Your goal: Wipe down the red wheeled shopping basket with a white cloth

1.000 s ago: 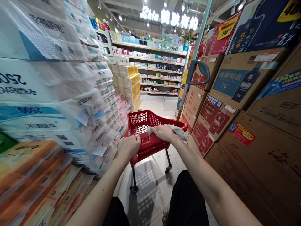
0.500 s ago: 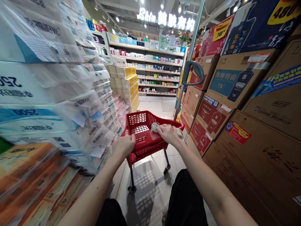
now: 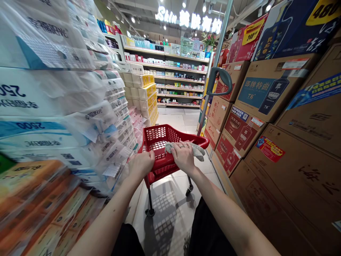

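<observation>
A small red plastic shopping cart (image 3: 162, 137) on castors stands on the tiled aisle in front of me. My left hand (image 3: 142, 163) is closed over the near left corner of its rim. My right hand (image 3: 182, 156) presses a grey cloth (image 3: 195, 149) onto the near rim, fingers curled over the cloth. The cart's grey pull handle (image 3: 221, 80) rises on a pole at its far right. The basket looks empty.
Stacked packs of tissue paper (image 3: 53, 96) wall the left side of the aisle. Cardboard liquor cartons (image 3: 269, 92) are piled on the right. Shelves of small products (image 3: 178, 71) stand at the far end under a lit sign. Tiled floor (image 3: 173, 213) runs ahead.
My right hand has slid the cloth leftwards along the near rim, from the right corner towards the middle. The left hand keeps its grip.
</observation>
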The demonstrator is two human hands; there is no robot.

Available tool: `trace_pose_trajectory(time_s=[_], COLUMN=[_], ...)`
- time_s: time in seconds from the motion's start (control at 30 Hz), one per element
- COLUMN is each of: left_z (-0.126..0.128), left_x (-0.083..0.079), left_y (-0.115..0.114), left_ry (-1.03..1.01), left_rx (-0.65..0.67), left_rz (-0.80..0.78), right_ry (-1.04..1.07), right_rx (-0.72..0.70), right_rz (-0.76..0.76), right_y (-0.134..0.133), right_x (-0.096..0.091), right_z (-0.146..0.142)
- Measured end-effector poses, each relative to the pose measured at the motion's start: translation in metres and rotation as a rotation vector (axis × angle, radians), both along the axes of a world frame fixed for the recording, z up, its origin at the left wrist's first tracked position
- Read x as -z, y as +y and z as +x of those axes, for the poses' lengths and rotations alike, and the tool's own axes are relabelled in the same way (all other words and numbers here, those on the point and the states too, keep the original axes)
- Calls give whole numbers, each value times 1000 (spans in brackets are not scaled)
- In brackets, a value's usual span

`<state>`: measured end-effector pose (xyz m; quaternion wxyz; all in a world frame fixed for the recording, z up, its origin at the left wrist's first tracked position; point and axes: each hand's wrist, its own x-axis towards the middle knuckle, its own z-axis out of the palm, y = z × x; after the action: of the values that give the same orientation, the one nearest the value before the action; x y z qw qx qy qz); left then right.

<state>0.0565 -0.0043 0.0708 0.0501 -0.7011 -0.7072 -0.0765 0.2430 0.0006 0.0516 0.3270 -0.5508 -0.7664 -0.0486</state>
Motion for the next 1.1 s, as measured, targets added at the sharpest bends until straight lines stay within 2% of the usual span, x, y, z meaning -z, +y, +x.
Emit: trace_pose_trajectory(time_s=[0.07,0.17,0.3,0.4,0.5,0.7,0.83,0.97,1.1], left_z=[-1,-3,-6,-5,-3,-1,-5,-10,-9], left_x=[0,1,3,4,3,4,3,1,2], left_y=[-1,-1,0,1,3,4,2,-1,-4], left_ry=[-12,-29,-49,-49,-44,-36,-33,-41,-40], left_rx=[0,20,18,4,-3,-24,18,47,69], left_rz=[9,23,29,32,31,37,34,12,23], right_ry=[-7,-22,14,51,91,111,80,12,18], right_rx=[-38,-79,35,90,90,46,-20,-81,37], right_rz=[19,27,-47,-74,-19,47,103,122,51], right_y=[-4,-1,15,22,17,-17,-26,-10,15], right_x=[0,-2,-4,-1,5,14,18,18,13], right_z=[-1,14,45,53,41,-2,-5,18,44])
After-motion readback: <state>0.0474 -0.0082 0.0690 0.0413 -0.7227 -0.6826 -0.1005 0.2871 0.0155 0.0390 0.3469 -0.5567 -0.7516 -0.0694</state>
